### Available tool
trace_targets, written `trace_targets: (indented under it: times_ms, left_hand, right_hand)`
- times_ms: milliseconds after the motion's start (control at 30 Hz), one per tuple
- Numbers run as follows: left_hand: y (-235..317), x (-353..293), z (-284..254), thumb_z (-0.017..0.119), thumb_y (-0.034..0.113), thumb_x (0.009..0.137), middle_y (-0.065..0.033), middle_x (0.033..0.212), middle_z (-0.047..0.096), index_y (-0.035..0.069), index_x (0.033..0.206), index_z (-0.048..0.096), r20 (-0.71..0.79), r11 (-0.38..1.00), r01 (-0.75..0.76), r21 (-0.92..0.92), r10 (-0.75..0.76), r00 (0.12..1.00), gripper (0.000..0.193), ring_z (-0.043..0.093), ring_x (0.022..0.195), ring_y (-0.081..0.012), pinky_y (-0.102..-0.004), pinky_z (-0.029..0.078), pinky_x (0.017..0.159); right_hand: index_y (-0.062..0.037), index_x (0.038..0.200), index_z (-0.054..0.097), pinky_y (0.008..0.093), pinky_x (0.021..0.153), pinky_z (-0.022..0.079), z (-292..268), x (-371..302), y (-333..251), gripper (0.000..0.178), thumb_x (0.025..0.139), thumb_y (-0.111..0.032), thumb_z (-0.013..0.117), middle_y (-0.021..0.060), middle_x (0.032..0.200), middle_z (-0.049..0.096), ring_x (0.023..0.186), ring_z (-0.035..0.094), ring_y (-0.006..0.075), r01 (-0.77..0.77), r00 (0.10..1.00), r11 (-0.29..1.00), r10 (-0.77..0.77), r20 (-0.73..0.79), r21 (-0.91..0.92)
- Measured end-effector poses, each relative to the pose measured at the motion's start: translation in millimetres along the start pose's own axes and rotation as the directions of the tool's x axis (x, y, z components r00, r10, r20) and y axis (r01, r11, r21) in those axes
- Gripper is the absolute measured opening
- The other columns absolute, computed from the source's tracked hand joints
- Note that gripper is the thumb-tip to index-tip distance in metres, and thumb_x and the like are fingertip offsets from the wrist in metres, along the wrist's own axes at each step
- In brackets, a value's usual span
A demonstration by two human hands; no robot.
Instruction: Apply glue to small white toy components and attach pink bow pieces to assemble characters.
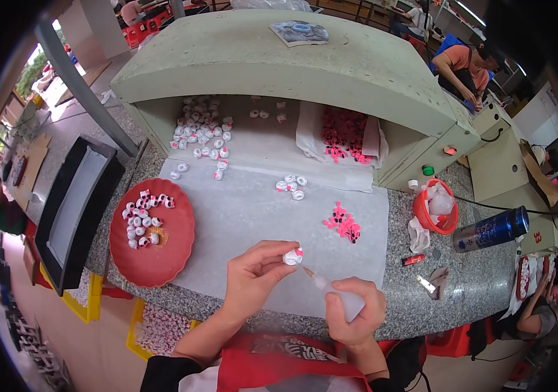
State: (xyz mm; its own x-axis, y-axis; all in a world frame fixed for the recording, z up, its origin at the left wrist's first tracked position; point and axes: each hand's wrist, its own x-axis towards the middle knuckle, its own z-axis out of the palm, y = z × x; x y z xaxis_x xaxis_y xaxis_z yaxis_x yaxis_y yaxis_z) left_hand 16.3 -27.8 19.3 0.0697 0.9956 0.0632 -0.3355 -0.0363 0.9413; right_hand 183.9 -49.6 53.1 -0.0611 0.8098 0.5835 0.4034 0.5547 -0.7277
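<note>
Head view: right of the red plate (158,266), the left hand (250,276) is pinching a white bead (292,257) (likely light; hold its sides), the right hand (361,321) is gripping a bottle (351,304).

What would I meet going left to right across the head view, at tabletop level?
Black tray → red plate → left hand → bottle → red basket → blue flask

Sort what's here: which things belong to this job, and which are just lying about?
Likely the job: white bead in left fingers; bottle in right fingers; pink pieces; red plate; white paper.

Likely lying about: blue flask; red basket; leaflet.
</note>
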Motion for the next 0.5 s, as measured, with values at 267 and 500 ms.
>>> trace_targets:
  times_ms: [267,500]
  left_hand:
    - [1.0,-0.1,-0.9,0.055,-0.014,0.074,-0.0167,0.105,0.058,-0.005,0.108,0.054,-0.01,0.988,0.133,-0.078,-0.134,0.991,0.035,0.06,0.094,-0.0226,-0.0294,0.05,0.081]
    - [-1.5,0.6,-3.4,0.055,-0.014,0.073,-0.0181,0.104,0.059,-0.005,0.107,0.053,-0.006,0.984,0.141,-0.11,-0.143,0.99,0.036,0.06,0.094,-0.0259,-0.0323,0.05,0.081]
  right_hand:
    - [0.002,0.083,0.056,0.0268,0.046,0.046,0.3,-4.3,1.2,0.019,0.065,0.0,0.063,0.0113,0.068,0.061,0.051,0.059,0.0204,0.001,0.999,1.0,-0.001,-0.037,0.013]
    - [0.0018,0.083,0.056,0.027,0.046,0.046,0.5,-4.5,3.4,0.019,0.066,-0.001,0.064,0.0113,0.068,0.061,0.052,0.059,0.0205,0.006,0.999,1.0,-0.006,-0.046,-0.009]
